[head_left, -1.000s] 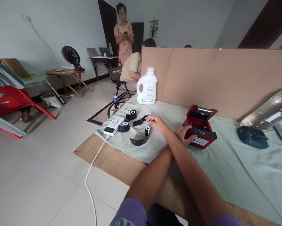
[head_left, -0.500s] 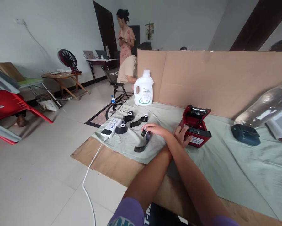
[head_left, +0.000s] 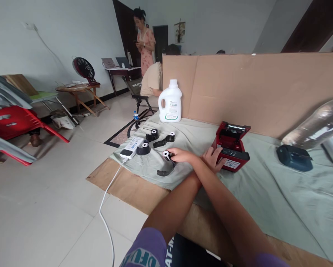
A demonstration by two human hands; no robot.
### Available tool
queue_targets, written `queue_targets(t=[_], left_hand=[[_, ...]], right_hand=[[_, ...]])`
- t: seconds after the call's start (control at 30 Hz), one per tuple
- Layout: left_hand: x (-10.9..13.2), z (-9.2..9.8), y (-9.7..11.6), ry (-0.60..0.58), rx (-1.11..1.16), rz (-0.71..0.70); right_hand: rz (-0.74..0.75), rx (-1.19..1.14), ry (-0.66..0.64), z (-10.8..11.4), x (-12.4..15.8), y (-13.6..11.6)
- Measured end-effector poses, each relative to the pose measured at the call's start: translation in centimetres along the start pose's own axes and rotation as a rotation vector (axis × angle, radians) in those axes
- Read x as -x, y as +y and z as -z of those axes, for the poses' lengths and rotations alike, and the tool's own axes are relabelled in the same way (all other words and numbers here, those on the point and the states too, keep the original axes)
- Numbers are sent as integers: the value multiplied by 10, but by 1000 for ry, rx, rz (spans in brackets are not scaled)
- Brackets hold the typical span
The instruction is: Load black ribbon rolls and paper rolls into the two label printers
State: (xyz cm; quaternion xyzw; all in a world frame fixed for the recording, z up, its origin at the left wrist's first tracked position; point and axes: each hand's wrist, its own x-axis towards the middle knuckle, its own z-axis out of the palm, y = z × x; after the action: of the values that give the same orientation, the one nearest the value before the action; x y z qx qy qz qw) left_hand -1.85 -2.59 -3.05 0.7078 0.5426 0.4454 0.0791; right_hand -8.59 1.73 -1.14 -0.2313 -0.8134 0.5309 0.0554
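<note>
My forearms cross, the right one over the left. My left hand (head_left: 211,158) holds the left side of a small red printer (head_left: 230,152), its fingers and thumb against the front edge. The printer's lid (head_left: 234,128) stands raised. My right hand (head_left: 180,155) pinches a small black roll with a white core (head_left: 166,154); its loose black strip (head_left: 165,172) curls on the cloth. Further back lie similar black rolls: one (head_left: 153,133) at the rear, one (head_left: 166,139) partly unrolled, and one (head_left: 144,148) beside a white power bank (head_left: 131,147).
A white detergent jug (head_left: 172,107) stands behind the rolls, against a cardboard screen (head_left: 252,92). To the right lie a dark blue case (head_left: 293,157) and a clear plastic-wrapped bundle (head_left: 319,122). A white cable (head_left: 103,209) drops over the left table edge. Other people are beyond the screen.
My right hand has turned the black roll, so its white core now faces me, and has shifted slightly left. My left hand stays at the printer. The view has moved a little.
</note>
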Motion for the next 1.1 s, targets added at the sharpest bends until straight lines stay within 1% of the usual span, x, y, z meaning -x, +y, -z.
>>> queue_targets(t=[0.1,0.17,0.23,0.3,0.4,0.47,0.53,0.57,0.6,0.67,0.7,0.8,0.9,0.97,1.1], left_hand=[[1,0,2,-14,-37,9],[1,0,3,-30,-44,33],[0,1,2,-63,-7,61],[-2,2,-1,-64,35,69],[-4,1,-7,31,28,39],[-3,-1,-10,88,17,16],[-1,-3,-11,151,36,15],[0,-3,-11,199,43,34],[1,-3,-11,243,48,50],[2,-1,-11,300,41,39],[3,0,-10,299,21,7],[5,1,-6,246,-89,-171],[7,0,0,181,-205,-299],[8,0,3,148,-245,-312],[9,0,7,119,-251,-273]], right_hand=[[63,11,24,-4,4,-2],[93,25,76,-5,11,-5],[139,51,137,1,24,-11],[184,82,194,13,44,-19],[196,105,307,42,90,-35],[200,99,367,67,126,-45],[225,112,388,96,162,-49],[241,143,397,110,178,-48],[226,177,412,123,193,-44],[108,263,442,144,214,-30],[19,322,461,152,221,-21],[-220,539,507,162,224,5],[-327,670,556,160,213,21],[-365,690,598,157,204,27],[-436,684,666,157,193,34]])
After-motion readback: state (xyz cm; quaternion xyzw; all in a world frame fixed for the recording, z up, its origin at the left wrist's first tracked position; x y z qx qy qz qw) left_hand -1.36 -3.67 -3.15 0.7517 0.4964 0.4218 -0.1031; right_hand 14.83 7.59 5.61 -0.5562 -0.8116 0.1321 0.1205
